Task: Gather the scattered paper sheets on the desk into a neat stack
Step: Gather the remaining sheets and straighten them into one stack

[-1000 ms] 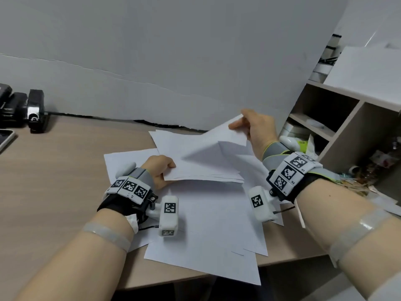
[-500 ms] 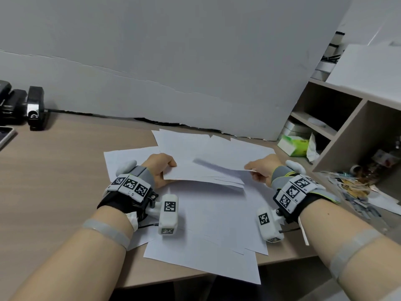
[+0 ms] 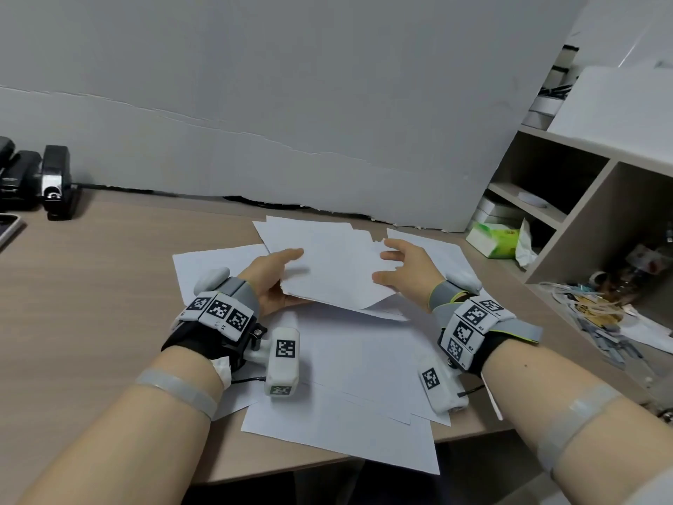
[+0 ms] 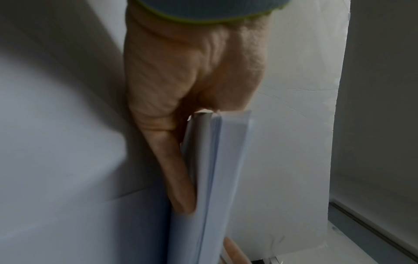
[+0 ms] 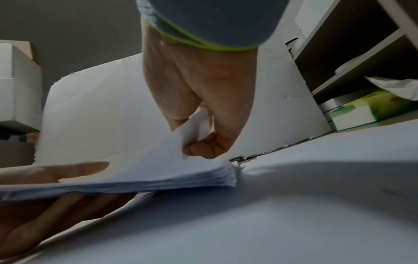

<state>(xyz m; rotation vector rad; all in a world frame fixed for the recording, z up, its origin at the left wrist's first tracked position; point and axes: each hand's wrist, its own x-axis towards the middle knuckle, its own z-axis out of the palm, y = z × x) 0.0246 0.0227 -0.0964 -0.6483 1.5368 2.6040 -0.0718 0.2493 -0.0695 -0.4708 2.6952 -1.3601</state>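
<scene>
I hold a bundle of white sheets [image 3: 335,264] just above the desk, tilted toward me. My left hand [image 3: 276,282] grips its left edge, thumb on top and fingers underneath; the left wrist view shows those fingers [image 4: 178,175] along the bundle's edge [image 4: 221,169]. At the right edge, a corner of the bundle [image 5: 169,175] runs up between the thumb and curled fingers of my right hand [image 3: 408,275]. More loose sheets [image 3: 364,362] lie spread on the desk [image 3: 91,304] beneath and around the bundle, some overhanging the front edge.
Black staplers [image 3: 54,180] and a phone [image 3: 7,227] sit at the far left. A shelf unit [image 3: 582,213] stands to the right, with a green tissue box [image 3: 493,238] beside it and small clutter [image 3: 601,311] in front. A white board closes the back.
My right hand came down from holding a sheet raised, laid it on the bundle, and now holds the bundle's right edge. The left hand kept its grip.
</scene>
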